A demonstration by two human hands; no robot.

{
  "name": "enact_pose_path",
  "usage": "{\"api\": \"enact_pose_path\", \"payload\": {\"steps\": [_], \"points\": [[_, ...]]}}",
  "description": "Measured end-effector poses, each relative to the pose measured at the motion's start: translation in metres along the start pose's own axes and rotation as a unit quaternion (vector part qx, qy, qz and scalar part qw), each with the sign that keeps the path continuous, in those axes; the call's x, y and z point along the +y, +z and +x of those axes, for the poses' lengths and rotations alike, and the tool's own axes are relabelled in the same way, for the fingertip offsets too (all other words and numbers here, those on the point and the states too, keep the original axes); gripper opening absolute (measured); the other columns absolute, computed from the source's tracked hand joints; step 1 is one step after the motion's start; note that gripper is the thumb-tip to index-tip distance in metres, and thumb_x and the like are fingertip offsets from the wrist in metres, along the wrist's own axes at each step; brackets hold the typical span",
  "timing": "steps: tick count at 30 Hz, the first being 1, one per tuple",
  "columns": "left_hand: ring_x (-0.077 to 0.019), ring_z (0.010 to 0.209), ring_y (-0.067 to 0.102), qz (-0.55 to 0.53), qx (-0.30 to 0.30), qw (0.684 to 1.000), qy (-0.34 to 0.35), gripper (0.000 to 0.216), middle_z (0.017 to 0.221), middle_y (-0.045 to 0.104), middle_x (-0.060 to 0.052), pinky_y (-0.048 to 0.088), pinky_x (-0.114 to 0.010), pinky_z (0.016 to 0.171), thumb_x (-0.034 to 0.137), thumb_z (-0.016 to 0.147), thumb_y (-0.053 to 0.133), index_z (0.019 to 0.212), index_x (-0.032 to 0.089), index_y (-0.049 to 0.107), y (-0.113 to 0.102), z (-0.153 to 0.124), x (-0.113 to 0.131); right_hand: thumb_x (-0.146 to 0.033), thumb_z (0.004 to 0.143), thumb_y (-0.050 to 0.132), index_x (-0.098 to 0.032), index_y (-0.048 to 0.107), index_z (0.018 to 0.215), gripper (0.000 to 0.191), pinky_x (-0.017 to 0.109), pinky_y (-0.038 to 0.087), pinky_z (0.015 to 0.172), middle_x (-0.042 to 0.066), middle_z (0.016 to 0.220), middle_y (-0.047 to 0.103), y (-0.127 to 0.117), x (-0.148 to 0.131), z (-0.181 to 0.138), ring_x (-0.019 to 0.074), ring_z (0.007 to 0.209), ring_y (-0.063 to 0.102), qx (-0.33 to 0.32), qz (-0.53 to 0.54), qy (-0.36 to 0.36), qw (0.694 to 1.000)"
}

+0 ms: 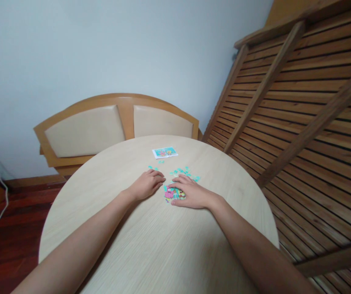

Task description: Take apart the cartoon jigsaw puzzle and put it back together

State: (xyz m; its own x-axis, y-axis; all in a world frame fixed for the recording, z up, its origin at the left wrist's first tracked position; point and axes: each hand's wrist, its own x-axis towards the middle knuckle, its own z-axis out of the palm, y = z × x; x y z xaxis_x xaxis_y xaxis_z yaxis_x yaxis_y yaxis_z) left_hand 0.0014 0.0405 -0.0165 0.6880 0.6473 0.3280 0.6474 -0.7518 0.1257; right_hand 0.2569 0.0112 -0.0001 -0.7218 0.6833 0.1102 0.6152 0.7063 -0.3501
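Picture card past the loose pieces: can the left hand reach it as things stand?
Probably yes. The left hand rests on the table short of the picture card; only bare surface and a few scattered puzzle pieces lie between, nothing tall in the way.

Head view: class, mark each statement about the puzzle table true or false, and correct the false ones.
1. The table is round. True.
2. The card lies beyond the loose pieces, farther from the person. True.
3. The right hand is raised well above the table. False: it rests on the partly built puzzle.
4. The left hand holds the card. False: it rests on the table beside the puzzle, and the card lies apart.
5. The loose pieces are mostly red. False: they are turquoise.
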Motion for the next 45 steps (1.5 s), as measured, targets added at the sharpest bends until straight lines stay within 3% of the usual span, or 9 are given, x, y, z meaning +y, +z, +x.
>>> {"api": "enact_pose_path", "payload": {"steps": [5,9,13,20,31,36,45], "points": [[-0.0214,0.098,0.063,-0.006,-0.031,0.999,0.028,0.019,0.103,0.071,-0.007,0.044,-0.035,0.093,0.026,0.096,0.055,0.101,0.018,0.071,-0.009,0.004,0.007,-0.062,0.084,0.061,-0.03,0.055,0.139,0.064,0.052,0.029,0.116,0.01,0.145,0.049,0.002,0.009,0.0,0.0351,0.141,0.034,0.0,-0.007,0.038,0.999],[-0.0177,0.085,0.064,-0.059,-0.058,0.996,0.015,0.017,0.092,0.073,-0.004,0.045,-0.03,0.083,0.018,0.091,0.055,0.09,0.019,0.072,-0.015,0.005,0.011,-0.064,0.085,0.059,-0.029,0.053,0.141,0.067,0.052,0.029,0.116,0.011,0.148,0.046,0.003,0.013,-0.001,0.0354,0.141,0.034,-0.003,-0.016,0.044,0.999],[-0.0166,0.083,0.064,-0.118,-0.083,0.989,-0.041,0.016,0.093,0.072,-0.003,0.045,-0.026,0.076,0.018,0.085,0.059,0.096,0.019,0.071,-0.019,0.002,0.011,-0.061,0.085,0.06,-0.03,0.049,0.145,0.068,0.053,0.027,0.117,0.01,0.151,0.043,-0.001,0.014,-0.002,0.0354,0.143,0.031,-0.022,-0.015,0.044,0.999],[-0.0187,0.08,0.061,-0.07,-0.093,0.991,-0.069,0.026,0.091,0.067,-0.007,0.045,-0.027,0.073,0.039,0.085,0.065,0.099,0.018,0.07,-0.027,-0.003,0.013,-0.065,0.076,0.067,-0.024,0.045,0.149,0.086,0.053,0.02,0.12,0.012,0.157,0.037,-0.009,0.019,-0.005,0.0369,0.146,0.026,-0.03,-0.012,0.071,0.997],[-0.0153,0.072,0.061,-0.132,-0.136,0.978,-0.085,0.012,0.08,0.07,-0.003,0.042,-0.024,0.067,0.019,0.082,0.058,0.083,0.017,0.07,-0.028,-0.001,0.014,-0.062,0.078,0.067,-0.026,0.049,0.146,0.079,0.055,0.022,0.119,0.012,0.157,0.037,0.001,0.018,-0.003,0.0372,0.146,0.027,-0.02,-0.009,0.059,0.998],[-0.0161,0.069,0.06,-0.118,-0.122,0.978,-0.124,0.02,0.082,0.071,-0.005,0.041,-0.025,0.064,0.031,0.081,0.065,0.094,0.016,0.068,-0.03,-0.002,0.019,-0.06,0.08,0.066,-0.026,0.048,0.146,0.077,0.054,0.022,0.119,0.012,0.157,0.037,0.003,0.017,-0.003,0.0368,0.147,0.027,-0.018,-0.004,0.048,0.999],[-0.018,0.076,0.06,-0.099,-0.137,0.981,-0.091,0.012,0.083,0.07,-0.005,0.043,-0.026,0.07,0.023,0.081,0.062,0.089,0.018,0.069,-0.029,0.0,0.023,-0.058,0.081,0.065,-0.025,0.048,0.146,0.076,0.053,0.021,0.119,0.013,0.156,0.038,0.006,0.012,0.0,0.0365,0.147,0.026,-0.015,-0.003,0.034,0.999]]}}
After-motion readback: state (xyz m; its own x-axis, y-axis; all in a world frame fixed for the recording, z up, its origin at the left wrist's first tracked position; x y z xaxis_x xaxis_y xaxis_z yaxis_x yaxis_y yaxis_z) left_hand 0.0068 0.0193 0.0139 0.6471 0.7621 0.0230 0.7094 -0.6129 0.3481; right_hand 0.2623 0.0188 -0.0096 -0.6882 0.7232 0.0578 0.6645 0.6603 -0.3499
